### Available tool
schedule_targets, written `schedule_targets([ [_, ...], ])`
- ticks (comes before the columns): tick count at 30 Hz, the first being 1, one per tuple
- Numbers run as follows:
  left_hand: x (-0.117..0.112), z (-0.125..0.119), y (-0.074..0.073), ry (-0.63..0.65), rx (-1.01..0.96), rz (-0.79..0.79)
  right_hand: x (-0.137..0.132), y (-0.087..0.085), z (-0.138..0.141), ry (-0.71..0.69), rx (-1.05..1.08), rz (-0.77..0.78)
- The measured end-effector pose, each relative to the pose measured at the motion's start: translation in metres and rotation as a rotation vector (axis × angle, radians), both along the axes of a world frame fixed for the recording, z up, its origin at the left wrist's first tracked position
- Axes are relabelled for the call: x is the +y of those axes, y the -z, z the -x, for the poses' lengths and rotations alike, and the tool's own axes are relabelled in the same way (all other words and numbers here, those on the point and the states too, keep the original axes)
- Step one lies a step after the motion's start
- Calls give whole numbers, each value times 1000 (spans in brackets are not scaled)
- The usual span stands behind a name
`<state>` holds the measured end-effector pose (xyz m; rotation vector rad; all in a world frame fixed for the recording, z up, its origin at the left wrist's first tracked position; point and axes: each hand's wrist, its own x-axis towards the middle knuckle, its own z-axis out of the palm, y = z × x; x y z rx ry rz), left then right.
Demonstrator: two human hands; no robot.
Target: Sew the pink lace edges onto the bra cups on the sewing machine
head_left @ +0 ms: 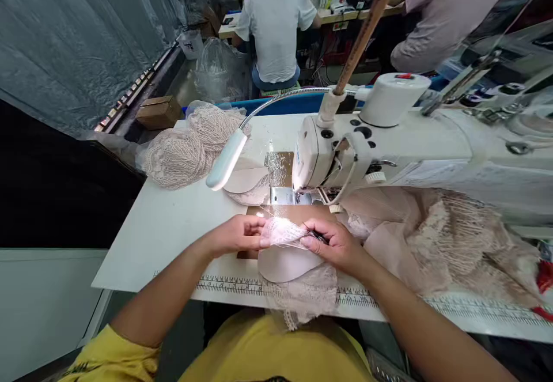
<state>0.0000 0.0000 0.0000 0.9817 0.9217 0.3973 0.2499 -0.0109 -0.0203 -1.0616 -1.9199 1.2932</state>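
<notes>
In front of the sewing machine (322,157), both hands hold a pale pink lace piece (280,231) brightly lit by the lamp. My left hand (242,235) pinches its left edge between thumb and fingers. My right hand (332,245) is closed at its right edge, with dark thread snips (318,235) partly hidden in the fingers. Below the hands hangs a smooth, rounded pale cup (289,264), with more lace (305,301) draping over the table's front edge. Another cup with lace (246,183) lies left of the needle plate (280,196).
A bent lamp (228,157) reaches over the table (173,226) from the machine. Bundles of lace (185,151) lie at the back left. Pink lace fabric (453,238) is heaped on the right. A measuring tape (233,284) runs along the front edge. Two people sit beyond.
</notes>
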Motion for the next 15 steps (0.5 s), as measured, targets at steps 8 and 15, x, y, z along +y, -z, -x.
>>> schedule_targets([
  [8, -6, -31, 24, -189, 24, -152, 4, 10, -4, -7, -71, -7],
  [15, -7, -34, 22, -123, 30, -358, 7, 6, -2, -24, -98, -118],
])
